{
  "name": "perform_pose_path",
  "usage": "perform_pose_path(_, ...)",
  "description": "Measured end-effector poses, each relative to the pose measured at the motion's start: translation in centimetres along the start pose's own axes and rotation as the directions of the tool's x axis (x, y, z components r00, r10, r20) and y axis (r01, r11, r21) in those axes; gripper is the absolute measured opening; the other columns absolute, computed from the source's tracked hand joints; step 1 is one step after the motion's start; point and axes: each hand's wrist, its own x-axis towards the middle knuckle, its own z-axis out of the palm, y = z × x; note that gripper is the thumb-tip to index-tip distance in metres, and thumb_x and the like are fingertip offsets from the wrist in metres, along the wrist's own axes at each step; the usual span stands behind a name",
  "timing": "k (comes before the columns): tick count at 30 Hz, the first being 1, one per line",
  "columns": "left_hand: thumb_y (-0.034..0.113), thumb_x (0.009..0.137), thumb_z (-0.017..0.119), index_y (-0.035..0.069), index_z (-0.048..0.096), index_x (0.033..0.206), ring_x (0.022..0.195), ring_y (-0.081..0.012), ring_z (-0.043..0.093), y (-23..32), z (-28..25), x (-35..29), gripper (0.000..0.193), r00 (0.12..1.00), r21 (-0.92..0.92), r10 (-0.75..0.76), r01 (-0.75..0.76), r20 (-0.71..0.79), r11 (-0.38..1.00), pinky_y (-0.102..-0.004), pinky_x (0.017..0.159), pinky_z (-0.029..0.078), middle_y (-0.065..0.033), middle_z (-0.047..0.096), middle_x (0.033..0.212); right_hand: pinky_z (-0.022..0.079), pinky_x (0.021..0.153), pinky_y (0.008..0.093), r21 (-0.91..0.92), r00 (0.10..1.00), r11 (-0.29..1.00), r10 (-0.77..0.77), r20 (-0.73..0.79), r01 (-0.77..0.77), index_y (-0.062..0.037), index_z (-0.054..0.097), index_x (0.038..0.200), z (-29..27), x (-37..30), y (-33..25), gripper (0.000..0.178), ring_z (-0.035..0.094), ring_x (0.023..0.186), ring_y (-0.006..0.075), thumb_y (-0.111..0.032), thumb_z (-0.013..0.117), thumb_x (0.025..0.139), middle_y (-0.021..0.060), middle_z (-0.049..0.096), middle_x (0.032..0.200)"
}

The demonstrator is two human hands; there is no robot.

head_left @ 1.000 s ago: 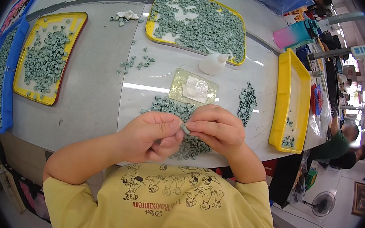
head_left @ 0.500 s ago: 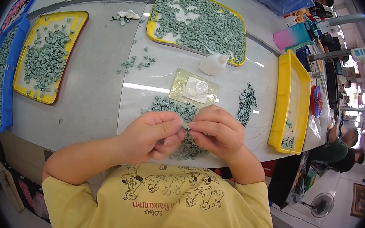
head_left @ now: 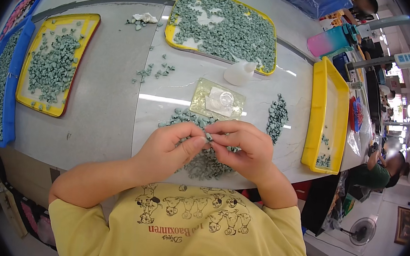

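Observation:
Over the near part of the table, my left hand [head_left: 168, 146] and my right hand [head_left: 248, 149] meet at their fingertips. Both pinch one small grey-green piece [head_left: 208, 137], partly covered by the fingers; its exact kind is too small to make out. Beneath and around the hands spreads a pile of similar grey-green pieces [head_left: 206, 169]. Just beyond the fingers lies a pale square slab [head_left: 200, 95] with a white patch and a clear round blob on top. A white squeeze bottle [head_left: 239, 74] with a pointed tip stands behind the slab.
A yellow-rimmed tray [head_left: 170, 37] full of pieces lies at the back. Another yellow tray [head_left: 22, 81] and a blue bin [head_left: 9, 134] are at left. A small dark-green pile [head_left: 277, 117] and a yellow bin [head_left: 316, 119] lie right. A co-worker [head_left: 376, 171] sits beyond.
My fingers have shifted around the small piece, the right hand's fingertips now higher over it and the left fingers less curled. The co-worker at right has changed posture.

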Motion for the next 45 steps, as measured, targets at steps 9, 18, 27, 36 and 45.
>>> perform_pose_path(9,0.022,0.093,0.050,0.005,0.053,0.091,0.054,-0.0026,0.039,0.1,0.4,0.1,0.017,0.998,-0.071,-0.026,0.030,0.059,0.997,-0.0186,0.048,0.032,0.0043,0.046,0.065,0.051,0.063,0.0279,0.128,0.999,0.991,-0.034,0.012,0.033,-0.0019,0.063,0.088,-0.8,0.0,0.1,0.023,0.063,0.074,0.0215,0.006,0.069,0.067,0.0121,0.063,0.088)
perform_pose_path(18,0.021,0.094,0.049,0.005,0.053,0.093,0.053,-0.0026,0.039,0.3,-0.7,-0.9,0.017,0.999,-0.077,0.019,-0.016,0.046,0.997,-0.0189,0.048,0.032,0.0040,0.047,0.065,0.050,0.062,0.0285,-0.018,0.985,0.985,-0.170,-0.006,0.170,0.0010,0.064,0.096,0.6,0.4,-0.2,0.031,0.061,0.071,0.0222,0.008,0.069,0.066,0.0112,0.062,0.086)
perform_pose_path(27,0.020,0.094,0.048,0.005,0.050,0.093,0.052,-0.0045,0.036,0.7,-1.6,-1.2,0.016,0.994,-0.187,-0.088,0.099,0.069,0.977,-0.0201,0.045,0.028,0.0022,0.045,0.064,0.049,0.061,0.0315,-0.155,0.954,0.942,-0.299,0.005,0.296,0.0033,0.063,0.093,1.5,0.8,-0.1,0.030,0.059,0.070,0.0222,0.007,0.070,0.065,0.0110,0.061,0.083)
perform_pose_path(36,0.021,0.094,0.049,0.005,0.048,0.089,0.048,-0.0060,0.032,0.8,-2.3,-0.9,0.017,0.972,-0.359,-0.142,0.203,0.188,0.911,-0.0213,0.040,0.021,0.0013,0.040,0.060,0.048,0.060,0.0334,-0.208,0.948,0.926,-0.318,0.021,0.315,0.0053,0.061,0.091,1.0,0.6,-0.6,0.027,0.057,0.070,0.0240,0.005,0.071,0.066,0.0129,0.060,0.085)
perform_pose_path(45,0.020,0.094,0.049,0.004,0.049,0.088,0.047,-0.0058,0.032,0.7,-1.9,-0.7,0.017,0.970,-0.373,-0.113,0.188,0.213,0.909,-0.0210,0.040,0.022,0.0017,0.040,0.060,0.048,0.058,0.0328,-0.264,0.920,0.884,-0.388,0.049,0.386,0.0052,0.061,0.085,1.0,0.5,-0.3,0.021,0.057,0.070,0.0235,0.003,0.072,0.066,0.0131,0.060,0.087)
